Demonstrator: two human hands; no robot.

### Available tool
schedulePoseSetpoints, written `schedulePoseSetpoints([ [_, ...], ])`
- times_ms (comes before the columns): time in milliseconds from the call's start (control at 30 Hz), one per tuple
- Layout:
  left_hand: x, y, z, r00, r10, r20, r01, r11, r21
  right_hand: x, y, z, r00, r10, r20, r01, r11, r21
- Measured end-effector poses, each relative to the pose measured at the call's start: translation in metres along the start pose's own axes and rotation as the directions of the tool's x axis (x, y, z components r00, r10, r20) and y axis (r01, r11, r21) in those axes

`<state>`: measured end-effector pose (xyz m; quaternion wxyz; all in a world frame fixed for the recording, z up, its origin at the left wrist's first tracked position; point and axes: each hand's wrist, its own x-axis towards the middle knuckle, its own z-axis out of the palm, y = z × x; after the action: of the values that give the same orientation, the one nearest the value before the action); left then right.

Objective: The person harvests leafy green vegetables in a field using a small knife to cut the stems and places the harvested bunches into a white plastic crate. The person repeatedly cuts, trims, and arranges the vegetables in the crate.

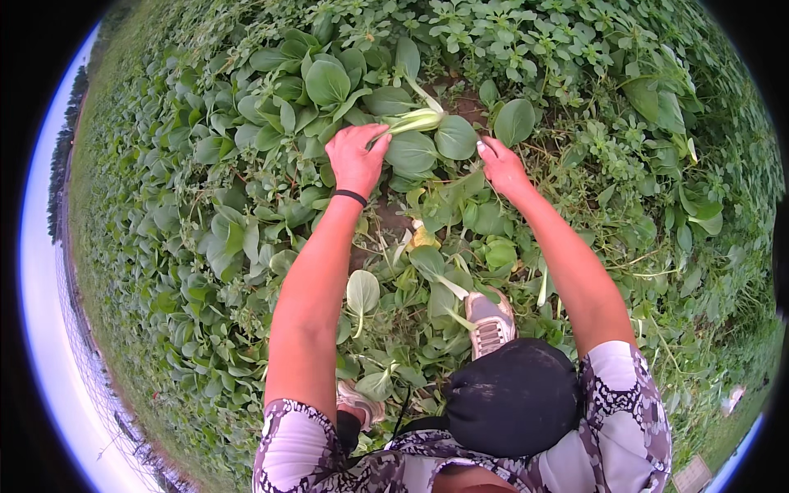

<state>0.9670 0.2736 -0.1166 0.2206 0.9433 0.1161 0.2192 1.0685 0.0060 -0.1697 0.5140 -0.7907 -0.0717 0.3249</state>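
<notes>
My left hand, with a dark band at the wrist, pinches the leafy end of a bok choy plant. The plant lies on its side, its pale base pointing right and its broad green leaves spread around it. To the right of the plant is my right hand, fingers curled in beside a round leaf. Something white shows at its thumb. Whether these fingers grip anything is hidden.
Dense bok choy plants stand at the upper left. Low leafy weeds spread across the top right. Detached leaves and a yellowed leaf lie near my shoe. My dark-clad knee is bent below.
</notes>
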Motion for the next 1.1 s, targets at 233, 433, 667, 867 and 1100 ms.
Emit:
schedulePoseSetpoints([
  [233,-0.061,0.062,-0.044,0.878,-0.457,0.142,0.347,0.402,-0.848,-0.078,-0.069,-0.018,0.948,-0.261,-0.179,0.300,0.560,0.772],
  [433,-0.138,0.122,-0.058,0.661,-0.571,0.487,0.516,-0.125,-0.847,-0.130,-0.116,0.016,0.924,-0.371,-0.093,0.362,0.769,0.527],
  [667,-0.179,0.137,-0.099,0.903,-0.205,0.378,0.341,0.877,-0.339,-0.175,-0.033,0.037,0.886,-0.157,0.436,-0.144,0.801,0.581],
  [867,-0.188,0.126,-0.078,0.834,-0.176,0.522,0.355,0.897,-0.265,-0.174,-0.029,0.052,0.797,-0.186,0.575,-0.092,0.903,0.420],
  [1100,-0.199,0.109,-0.052,0.643,-0.177,0.745,0.765,0.112,-0.634,-0.174,-0.027,0.058,0.843,-0.196,0.501,-0.074,0.881,0.468],
])
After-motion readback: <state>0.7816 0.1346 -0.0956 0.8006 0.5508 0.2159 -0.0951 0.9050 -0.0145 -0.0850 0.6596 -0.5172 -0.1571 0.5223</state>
